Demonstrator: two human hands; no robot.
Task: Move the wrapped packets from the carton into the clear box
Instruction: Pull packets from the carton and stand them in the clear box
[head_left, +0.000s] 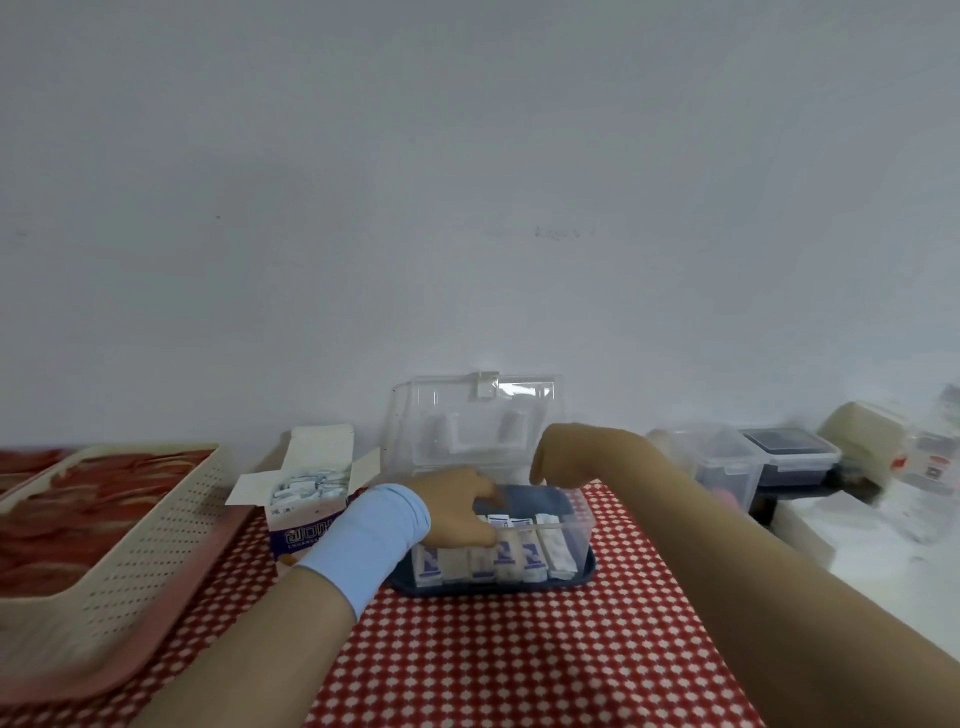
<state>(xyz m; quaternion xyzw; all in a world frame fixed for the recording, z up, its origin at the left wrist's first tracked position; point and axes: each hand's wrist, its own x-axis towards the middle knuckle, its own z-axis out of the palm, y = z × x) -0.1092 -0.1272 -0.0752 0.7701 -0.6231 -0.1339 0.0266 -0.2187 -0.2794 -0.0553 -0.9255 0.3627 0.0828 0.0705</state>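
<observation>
Cloth (493, 649), red w/ white dots, under clear box (583, 514); white wall (467, 182) behind.

Can't make out either hand's fingertips: left hand (457, 506) dips into the clear box (583, 514), right hand (569, 452) curls under. Clutter (930, 467) at 3 o'clock's just blur.

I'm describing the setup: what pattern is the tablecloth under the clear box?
The tablecloth is red with small white spots; head view.

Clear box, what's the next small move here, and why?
Probably lift the left hand out of the clear box and reach to the carton: wrapped packets lie in it, and the box shows free space behind its front row.
</observation>
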